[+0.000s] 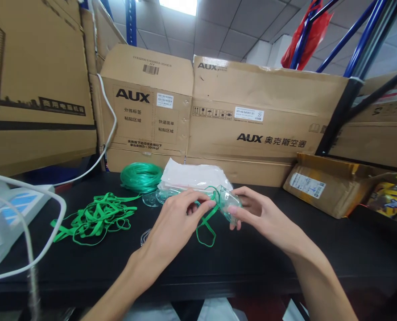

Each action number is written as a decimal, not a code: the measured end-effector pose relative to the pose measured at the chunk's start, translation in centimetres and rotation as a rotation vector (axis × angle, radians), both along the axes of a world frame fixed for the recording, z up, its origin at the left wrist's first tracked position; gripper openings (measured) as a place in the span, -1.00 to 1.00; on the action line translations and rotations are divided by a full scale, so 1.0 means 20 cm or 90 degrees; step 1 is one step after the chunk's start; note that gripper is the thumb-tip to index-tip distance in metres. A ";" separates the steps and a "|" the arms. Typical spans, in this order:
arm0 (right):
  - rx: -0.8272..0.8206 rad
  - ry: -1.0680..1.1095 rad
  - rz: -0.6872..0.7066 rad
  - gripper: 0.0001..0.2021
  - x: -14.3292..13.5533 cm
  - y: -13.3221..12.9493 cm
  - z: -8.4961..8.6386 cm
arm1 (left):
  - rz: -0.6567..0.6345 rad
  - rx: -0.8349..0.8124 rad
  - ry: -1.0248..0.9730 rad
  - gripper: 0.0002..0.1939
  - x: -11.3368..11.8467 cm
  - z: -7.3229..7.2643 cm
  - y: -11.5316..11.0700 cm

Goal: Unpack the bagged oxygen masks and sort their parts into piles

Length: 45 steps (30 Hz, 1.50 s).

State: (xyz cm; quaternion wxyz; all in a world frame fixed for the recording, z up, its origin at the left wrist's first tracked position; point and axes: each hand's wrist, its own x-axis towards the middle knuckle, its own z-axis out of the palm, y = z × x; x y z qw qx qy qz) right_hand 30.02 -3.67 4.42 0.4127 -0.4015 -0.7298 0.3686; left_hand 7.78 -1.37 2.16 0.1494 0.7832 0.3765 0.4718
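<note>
You have the clear mask [228, 203] just in front of the white packet [195, 176], towards its right end, between your 2 hands. Your right hand [265, 214] is the nearer: its thumb and fingers close on the mask's body from the right. Your left hand [176, 214], in front of the packet's left half, pinches at the green strap [205, 220] by the mask's left edge. The hands are apart, with mask and strap bridging the small gap; the fingers hide the exact grip of the left. The mask's long axis looks tilted, running from its far left, on the packet side, to its near right, on your side. So the strap side faces your left fingertips, and the strap hangs in a loop in front of the packet.

Left of the packet, just beside it, sits the coil of green tubing [141, 177]; the heap of green straps [98, 218] lies farther left and nearer you. More clear plastic [150, 199] lies by the packet's left front corner. The 2 AUX cartons [145, 111] stand behind the packet, and the small brown carton [335, 196] is well to its right
</note>
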 end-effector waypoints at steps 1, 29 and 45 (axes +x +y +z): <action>-0.006 0.008 0.012 -0.68 -0.01 0.00 -0.01 | 0.002 -0.013 0.002 -0.82 0.00 0.00 0.00; -0.012 0.000 0.028 -0.71 0.00 -0.03 -0.01 | -0.073 -0.059 0.018 -0.77 -0.02 0.01 -0.02; 0.055 0.043 -0.074 -0.57 -0.08 -0.02 -0.06 | -0.065 -0.033 -0.039 -0.70 -0.04 0.04 -0.05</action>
